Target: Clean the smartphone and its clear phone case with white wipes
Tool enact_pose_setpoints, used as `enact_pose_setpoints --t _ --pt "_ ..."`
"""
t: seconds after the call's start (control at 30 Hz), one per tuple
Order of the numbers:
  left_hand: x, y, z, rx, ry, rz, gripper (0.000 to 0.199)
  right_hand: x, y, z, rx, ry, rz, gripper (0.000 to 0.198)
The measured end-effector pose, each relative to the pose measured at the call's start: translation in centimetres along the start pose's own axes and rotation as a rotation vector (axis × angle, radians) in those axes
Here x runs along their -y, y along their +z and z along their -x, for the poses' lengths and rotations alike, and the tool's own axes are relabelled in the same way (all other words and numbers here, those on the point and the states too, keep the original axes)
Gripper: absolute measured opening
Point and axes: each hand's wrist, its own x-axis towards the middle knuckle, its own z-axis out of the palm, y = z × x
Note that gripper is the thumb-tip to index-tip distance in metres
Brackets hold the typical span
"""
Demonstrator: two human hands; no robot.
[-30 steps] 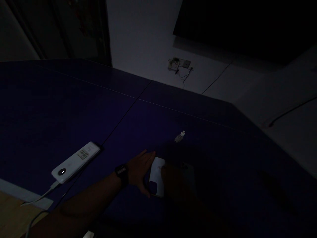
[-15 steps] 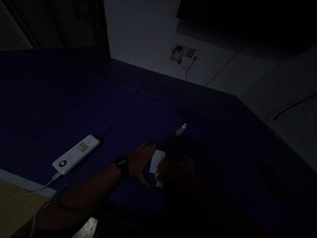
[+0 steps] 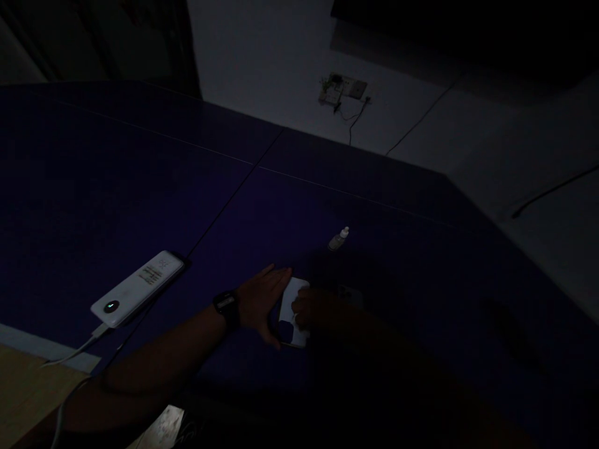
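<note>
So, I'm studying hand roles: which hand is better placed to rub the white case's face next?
Likely the right hand, its bent fingers on or just over the white case. The left hand lies along the case's left edge, better set to steady it.

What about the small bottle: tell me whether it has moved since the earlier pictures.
No: against the dark table seam, the small bottle shows no visible shift.
</note>
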Motion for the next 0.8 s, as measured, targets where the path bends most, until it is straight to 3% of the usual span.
enact_pose_setpoints --t 0.13,0.3,0.5,0.67,0.8 --pt "0.1 0.1 0.0 -0.017 0.012 0.019 0.155 0.6 -0.4 -0.2 0.021 -0.098 0.009 0.019" --pt "0.2 0.2 0.1 -0.036 0.023 0.015 0.153 -0.1 -0.9 -0.4 0.046 0.018 0.044 0.023" --pt "0.1 0.0 0.0 -0.020 0.017 -0.004 0.155 0.6 -0.5 -0.7 0.063 -0.036 0.025 0.017" --pt "0.0 0.0 0.0 -0.022 0.014 -0.007 0.152 -0.2 -1.6 -0.5 0.039 0.074 0.049 0.023" --pt "0.0 0.1 0.1 -0.009 0.006 -0.017 0.155 0.1 -1.8 -0.6 0.041 0.043 0.009 0.023"
